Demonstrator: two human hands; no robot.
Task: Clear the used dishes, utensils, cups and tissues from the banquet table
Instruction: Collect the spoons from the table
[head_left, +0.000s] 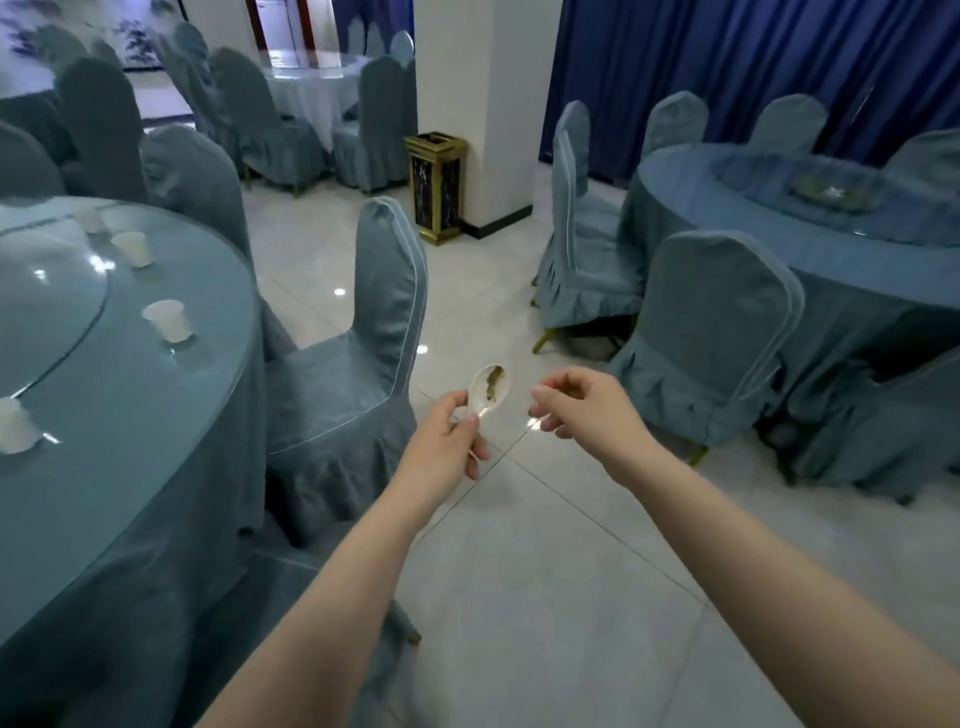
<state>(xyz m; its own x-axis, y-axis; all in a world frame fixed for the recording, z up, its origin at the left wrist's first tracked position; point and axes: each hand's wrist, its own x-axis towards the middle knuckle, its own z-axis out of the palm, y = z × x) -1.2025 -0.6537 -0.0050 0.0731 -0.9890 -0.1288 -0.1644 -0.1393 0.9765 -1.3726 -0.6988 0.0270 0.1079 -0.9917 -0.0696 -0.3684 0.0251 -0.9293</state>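
Up front, soiled spoon (488, 388) in left hand (448, 441) grip.

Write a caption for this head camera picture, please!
Left hand holds a dirty white spoon beside a table with paper cups.

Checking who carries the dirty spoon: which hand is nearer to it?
Left. The left hand grips the spoon by its handle; the right hand hangs just to its right, not touching.
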